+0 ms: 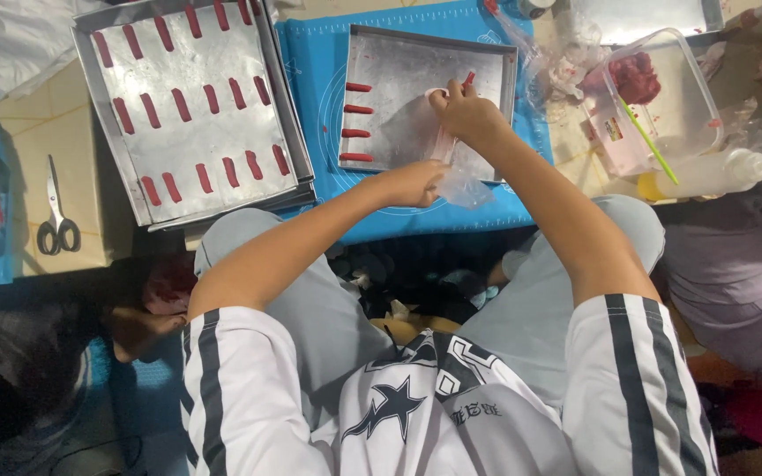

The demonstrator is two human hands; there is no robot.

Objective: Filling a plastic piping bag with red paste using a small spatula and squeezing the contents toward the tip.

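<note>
Low tabletop (55,256) seen from above, blue silicone mat (319,79) spread across the middle. Person sits at it in a white shirt with dark stripes and grey trousers.

Small metal tray (399,79) sits on the mat. Four short red piped strips (357,122) in a column along its left side, one more red strip (468,79) near the top right.

Right hand (467,115) is over the small tray, grip clamped on a clear piping bag (444,132) with pinkish contents, nozzle end pointing toward the upper-right strip. Left hand (416,181) at the tray's near edge, grip closed on the crumpled tail of the same bag (467,187). Bag runs between both hands, over the tray's lower right corner.

Large tray (191,106) left of the mat, tilted, stacked on another tray, filled with rows of red strips. Scissors (56,220) lie further left, well apart. Right of the mat: clear plastic tub (663,97) holding red mix, green stick (650,141) leaning across it, squeeze bottle (716,172) lying just beside the tub. Crumpled plastic film near the tub's left side.
</note>
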